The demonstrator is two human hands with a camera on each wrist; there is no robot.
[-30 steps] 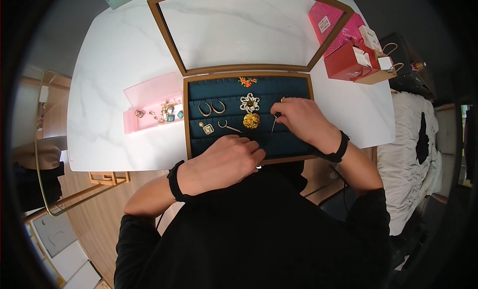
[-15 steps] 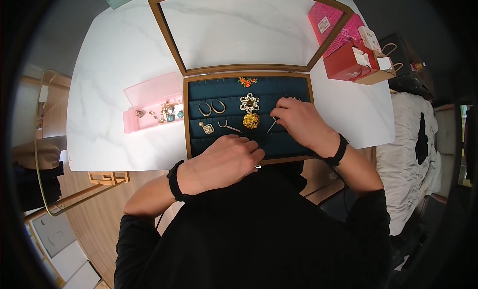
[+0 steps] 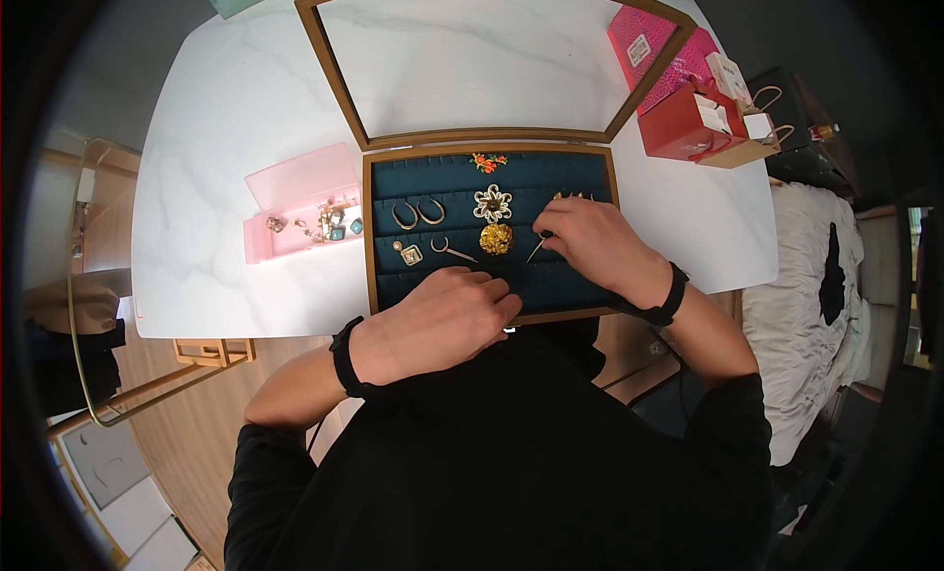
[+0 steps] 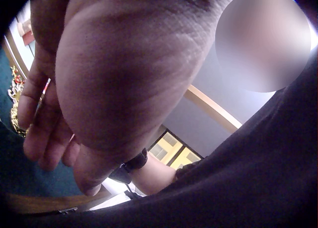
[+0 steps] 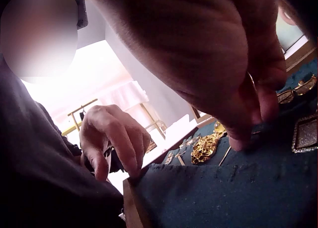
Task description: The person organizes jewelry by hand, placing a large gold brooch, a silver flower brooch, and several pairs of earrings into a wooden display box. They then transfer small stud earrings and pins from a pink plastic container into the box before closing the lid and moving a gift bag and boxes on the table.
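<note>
The right hand (image 3: 602,244) pinches a slim earring (image 3: 536,248) aslant in the jewellery case (image 3: 413,180), seemingly unfastened, the left hand (image 3: 435,317) loose nearby.

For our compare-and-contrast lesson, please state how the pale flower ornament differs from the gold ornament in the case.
The pale flower ornament has open, looped petals; the gold ornament is a dense, rounded cluster. The flower is whitish with a darker centre, while the gold one is yellow-gold throughout. Both lie in the case.
</note>
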